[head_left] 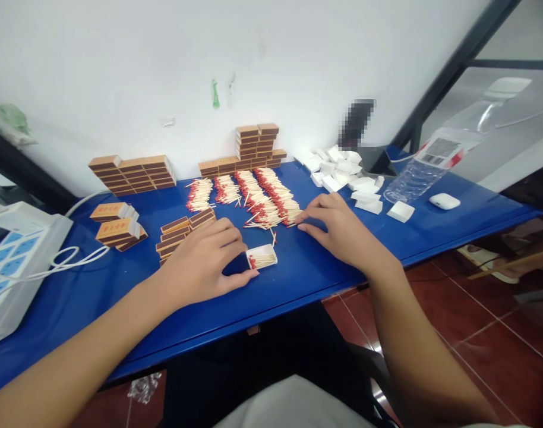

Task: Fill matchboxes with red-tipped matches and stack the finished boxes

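Thumb and fingers of my left hand (209,258) are closed about the left end of a small white matchbox tray (275,254). Inside the tray lies a layer of red-headed matches (263,260). At the right edge of a long row of matches (275,196), my right hand (338,229) pinches at the stick ends with thumb and forefinger close together. A couple of loose matches (274,236) lie between the row and the tray. Behind my left hand, partly covered by it, are stacked brown matchbox sleeves (176,229).
Finished-looking matchboxes (133,175) and more matchboxes (256,145) stand stacked along the wall. White trays (338,169) are heaped at the right, near a plastic bottle (432,163) and an earbud case (445,201). A power strip (26,267) with cables occupies the left side.
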Available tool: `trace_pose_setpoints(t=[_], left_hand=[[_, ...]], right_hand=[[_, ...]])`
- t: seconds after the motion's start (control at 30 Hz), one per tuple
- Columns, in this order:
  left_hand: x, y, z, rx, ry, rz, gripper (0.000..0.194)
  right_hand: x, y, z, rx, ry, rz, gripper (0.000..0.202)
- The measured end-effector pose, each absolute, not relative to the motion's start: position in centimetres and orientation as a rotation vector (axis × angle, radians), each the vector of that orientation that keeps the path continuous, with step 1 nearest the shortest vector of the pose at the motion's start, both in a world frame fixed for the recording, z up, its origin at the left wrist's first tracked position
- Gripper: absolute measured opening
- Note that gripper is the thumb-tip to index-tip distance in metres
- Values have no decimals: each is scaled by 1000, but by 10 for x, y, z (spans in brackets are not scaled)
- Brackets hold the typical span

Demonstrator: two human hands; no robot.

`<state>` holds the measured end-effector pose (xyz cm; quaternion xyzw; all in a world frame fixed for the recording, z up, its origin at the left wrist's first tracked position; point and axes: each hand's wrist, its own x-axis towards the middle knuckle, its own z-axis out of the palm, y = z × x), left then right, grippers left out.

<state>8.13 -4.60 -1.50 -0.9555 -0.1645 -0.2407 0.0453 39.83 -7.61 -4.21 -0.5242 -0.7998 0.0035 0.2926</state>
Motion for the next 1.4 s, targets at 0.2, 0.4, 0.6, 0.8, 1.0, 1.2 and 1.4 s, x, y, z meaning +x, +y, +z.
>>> trace_pose_setpoints(t=[0.2,0.4,0.6,0.8,1.0,1.2,1.4], left_hand=[[82,-46,-14,-2922,-499,-718,27],[82,-46,-16,-2917,-501,-702,29],[82,-46,-15,-2925,-506,-701,29],[82,-46,-14,-2927,-509,-707,27],[82,-46,-14,-2920,-502,-706,28],[82,-46,-15,-2931,-514,-702,27],[82,-46,-14,-2938,-525,-692,26]], right_hand=[[396,-74,-43,-1390,-2120,13,18],[397,-73,-45,-1385,-2124,18,18],[397,-74,-44,-1398,-2127,21,18],[398,-74,-45,-1393,-2123,17,21],[396,-75,-42,-1415,-2125,33,15],[397,-74,-44,-1413,-2112,66,14],[396,-76,-42,-1428,-2130,106,14]])
